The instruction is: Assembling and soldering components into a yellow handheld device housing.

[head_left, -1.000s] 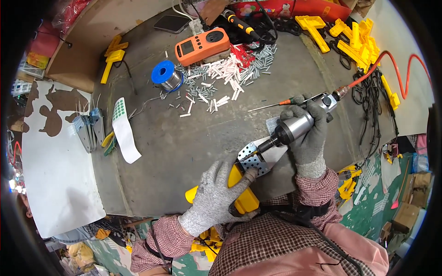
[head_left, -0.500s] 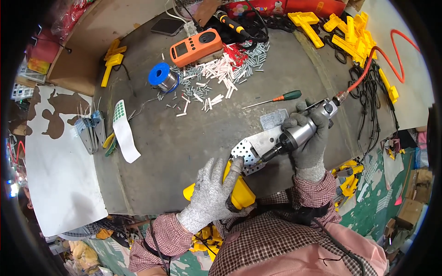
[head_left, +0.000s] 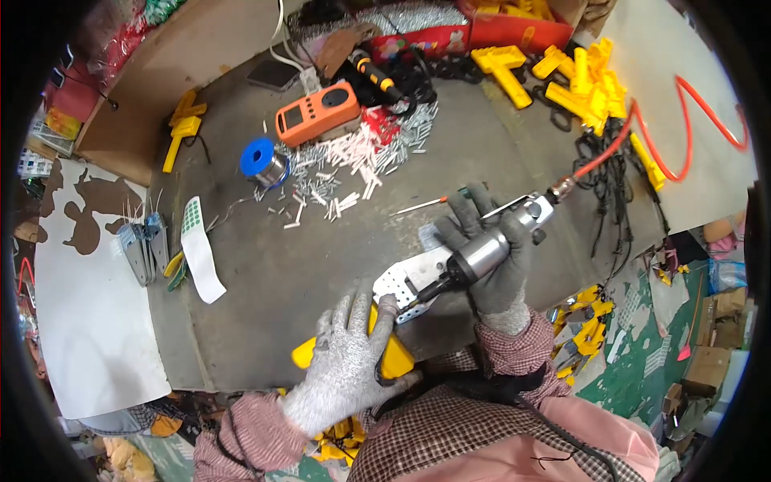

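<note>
My right hand (head_left: 491, 257), in a grey glove, is wrapped around a silver pneumatic screwdriver (head_left: 490, 251) fed by an orange air hose (head_left: 642, 136). Its dark tip touches a perforated metal plate (head_left: 405, 283). My left hand (head_left: 347, 365), in a light grey glove, lies spread over a yellow plastic part (head_left: 393, 360) at the table's near edge, with fingertips up against the plate.
On the grey table (head_left: 289, 273) lie an orange meter (head_left: 317, 116), a blue spool (head_left: 261, 161), scattered white pegs and screws (head_left: 353, 161), a thin screwdriver (head_left: 422, 206), a green dot sticker strip (head_left: 199, 257) and yellow parts (head_left: 578, 80). Black cables (head_left: 610, 201) lie at the right.
The camera view has shifted. My left hand has spread flatter over the yellow part, and the power tool's tip has stayed on the plate.
</note>
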`<state>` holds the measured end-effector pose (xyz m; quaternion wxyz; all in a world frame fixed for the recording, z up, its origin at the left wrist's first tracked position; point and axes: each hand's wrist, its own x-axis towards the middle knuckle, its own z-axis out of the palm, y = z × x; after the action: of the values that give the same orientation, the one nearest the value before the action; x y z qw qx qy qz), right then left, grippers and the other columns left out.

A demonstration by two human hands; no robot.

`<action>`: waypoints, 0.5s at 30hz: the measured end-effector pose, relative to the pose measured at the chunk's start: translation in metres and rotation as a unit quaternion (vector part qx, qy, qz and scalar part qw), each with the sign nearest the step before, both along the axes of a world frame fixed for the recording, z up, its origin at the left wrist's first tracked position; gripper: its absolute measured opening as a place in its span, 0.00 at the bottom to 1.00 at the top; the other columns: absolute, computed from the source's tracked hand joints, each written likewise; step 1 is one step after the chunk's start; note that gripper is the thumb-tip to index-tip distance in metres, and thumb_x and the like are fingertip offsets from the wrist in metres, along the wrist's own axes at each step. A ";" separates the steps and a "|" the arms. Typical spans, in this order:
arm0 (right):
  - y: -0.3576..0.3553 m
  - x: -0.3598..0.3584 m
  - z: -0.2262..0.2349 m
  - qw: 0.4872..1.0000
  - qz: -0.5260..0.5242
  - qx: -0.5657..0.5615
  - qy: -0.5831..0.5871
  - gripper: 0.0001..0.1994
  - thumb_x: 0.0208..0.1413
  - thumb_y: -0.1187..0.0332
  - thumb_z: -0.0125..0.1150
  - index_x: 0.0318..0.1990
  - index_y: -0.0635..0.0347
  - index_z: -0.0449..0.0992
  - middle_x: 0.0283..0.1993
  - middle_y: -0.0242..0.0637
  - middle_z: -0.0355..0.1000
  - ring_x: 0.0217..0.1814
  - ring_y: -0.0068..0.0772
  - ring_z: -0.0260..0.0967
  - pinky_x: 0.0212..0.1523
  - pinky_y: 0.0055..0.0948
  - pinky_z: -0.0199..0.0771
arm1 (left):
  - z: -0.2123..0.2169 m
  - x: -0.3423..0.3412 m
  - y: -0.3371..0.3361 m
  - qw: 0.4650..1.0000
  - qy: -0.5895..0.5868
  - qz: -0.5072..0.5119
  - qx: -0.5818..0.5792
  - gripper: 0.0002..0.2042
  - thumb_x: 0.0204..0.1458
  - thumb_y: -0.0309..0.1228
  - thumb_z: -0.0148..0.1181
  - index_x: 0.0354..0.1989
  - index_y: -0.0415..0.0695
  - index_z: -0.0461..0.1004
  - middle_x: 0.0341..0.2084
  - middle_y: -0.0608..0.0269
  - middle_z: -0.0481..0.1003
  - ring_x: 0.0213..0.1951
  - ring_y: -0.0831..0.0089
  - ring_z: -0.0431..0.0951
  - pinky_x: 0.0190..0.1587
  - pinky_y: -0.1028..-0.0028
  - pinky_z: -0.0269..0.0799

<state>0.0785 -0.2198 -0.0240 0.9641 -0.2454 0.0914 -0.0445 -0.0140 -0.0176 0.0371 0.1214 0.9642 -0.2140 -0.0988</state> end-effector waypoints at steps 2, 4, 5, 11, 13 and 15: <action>-0.011 0.007 0.004 0.999 0.020 -0.020 -0.043 0.25 0.62 0.58 0.55 0.63 0.57 0.60 0.66 0.52 0.62 0.64 0.54 0.66 0.61 0.60 0.71 | 0.022 0.024 -0.015 0.999 0.016 -0.028 0.016 0.43 0.32 0.57 0.75 0.54 0.39 0.71 0.53 0.39 0.67 0.58 0.41 0.66 0.60 0.45 0.60; -0.032 0.029 0.017 0.998 0.046 -0.027 -0.038 0.23 0.63 0.57 0.54 0.61 0.55 0.61 0.62 0.50 0.66 0.56 0.46 0.71 0.52 0.48 0.79 | 0.005 0.037 -0.033 0.999 -0.022 -0.023 0.039 0.31 0.38 0.58 0.70 0.36 0.39 0.75 0.37 0.49 0.74 0.48 0.51 0.74 0.55 0.51 0.67; -0.043 0.041 0.012 0.997 0.051 -0.040 -0.043 0.23 0.64 0.54 0.54 0.60 0.55 0.62 0.59 0.49 0.68 0.50 0.40 0.73 0.45 0.40 0.80 | -0.005 0.047 -0.032 0.999 -0.021 0.005 0.036 0.30 0.40 0.58 0.70 0.36 0.39 0.75 0.37 0.49 0.75 0.45 0.52 0.76 0.52 0.54 0.70; -0.098 0.068 0.032 0.977 0.004 -0.211 -0.009 0.26 0.62 0.44 0.58 0.56 0.54 0.66 0.38 0.39 0.73 0.29 0.26 0.72 0.28 0.26 0.79 | -0.007 0.043 0.000 0.904 0.164 0.259 -0.297 0.30 0.52 0.59 0.60 0.43 0.38 0.75 0.30 0.52 0.78 0.34 0.62 0.82 0.38 0.61 0.77; -0.121 0.087 0.027 0.964 0.052 -0.255 0.044 0.27 0.62 0.44 0.58 0.57 0.56 0.66 0.35 0.38 0.73 0.30 0.26 0.73 0.28 0.26 0.79 | -0.038 0.016 0.051 0.809 0.268 0.332 -0.404 0.32 0.58 0.59 0.53 0.48 0.37 0.77 0.31 0.52 0.80 0.34 0.67 0.82 0.37 0.64 0.77; -0.136 0.099 0.017 0.891 0.110 -0.429 0.099 0.28 0.62 0.46 0.58 0.56 0.63 0.68 0.30 0.39 0.73 0.34 0.31 0.77 0.31 0.30 0.80 | -0.021 -0.001 0.068 0.862 0.357 0.276 -0.230 0.28 0.63 0.55 0.49 0.44 0.37 0.79 0.29 0.56 0.80 0.29 0.69 0.81 0.33 0.65 0.76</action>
<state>0.1772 -0.3560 -0.0070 0.7494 -0.6470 0.1307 0.0513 -0.0152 0.0508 0.0158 0.4301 0.8271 0.1021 -0.3471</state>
